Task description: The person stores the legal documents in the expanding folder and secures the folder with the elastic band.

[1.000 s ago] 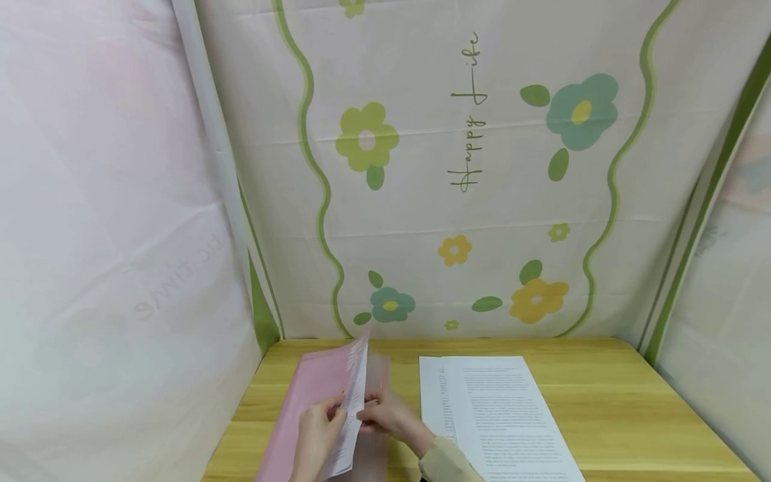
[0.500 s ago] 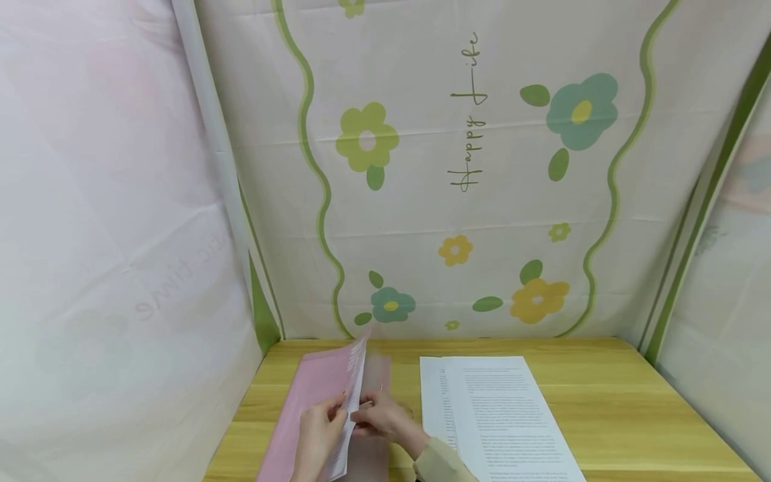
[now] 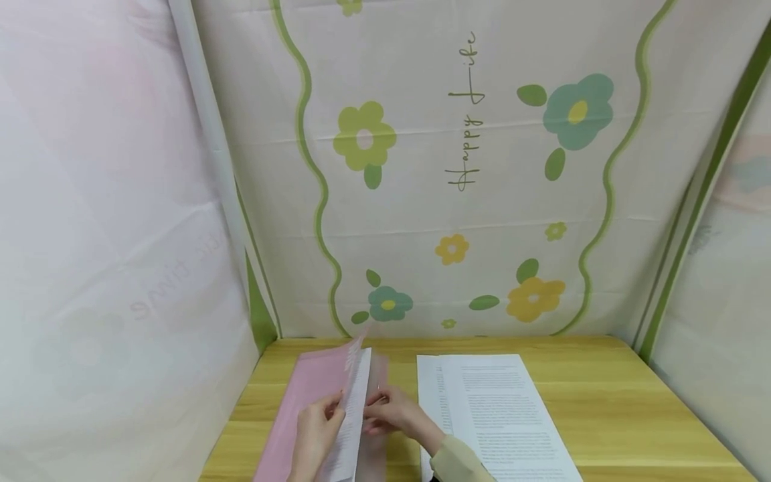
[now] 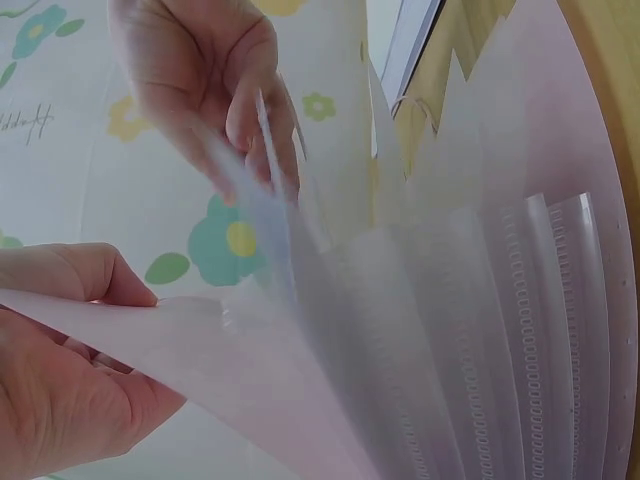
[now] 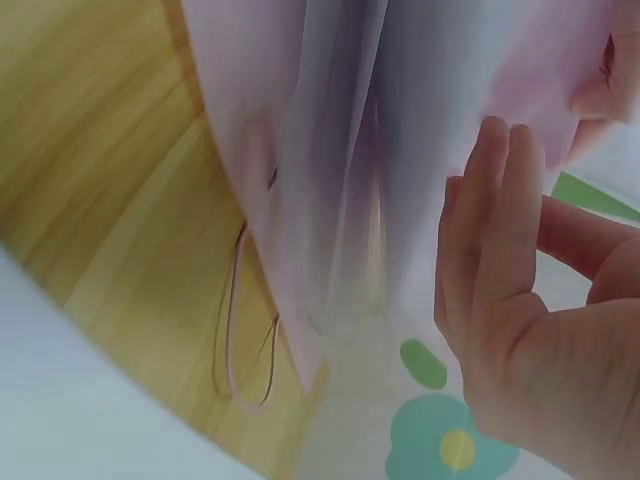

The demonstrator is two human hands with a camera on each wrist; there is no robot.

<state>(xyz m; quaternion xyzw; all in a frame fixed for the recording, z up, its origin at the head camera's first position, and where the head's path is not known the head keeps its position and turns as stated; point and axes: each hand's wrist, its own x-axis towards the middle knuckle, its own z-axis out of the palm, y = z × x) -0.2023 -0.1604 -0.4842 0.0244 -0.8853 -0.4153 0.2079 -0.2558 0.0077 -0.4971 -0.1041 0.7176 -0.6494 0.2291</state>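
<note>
A pink expanding file folder (image 3: 304, 395) lies at the left of the table, its cover raised. My left hand (image 3: 314, 435) pinches the edge of that cover (image 4: 200, 330) between thumb and fingers. White printed sheets (image 3: 351, 438) stand inside, just right of the cover. My right hand (image 3: 397, 412) is at their right side, its fingers (image 5: 505, 230) fairly straight beside translucent dividers (image 4: 480, 330). Ribbed plastic edges fan out along the pockets. Whether the right fingertips touch a sheet is hard to tell.
Two overlapping stacks of printed paper (image 3: 506, 415) lie on the wooden table (image 3: 626, 415) to the right. A thin elastic loop (image 5: 235, 330) hangs from the folder's edge. Flower-printed cloth (image 3: 421, 201) encloses the table at the back and sides.
The white sheets inside the folder have swung right, away from the pink cover. My right hand has shifted slightly right, and its fingers have loosened. My left hand keeps its pinch on the cover.
</note>
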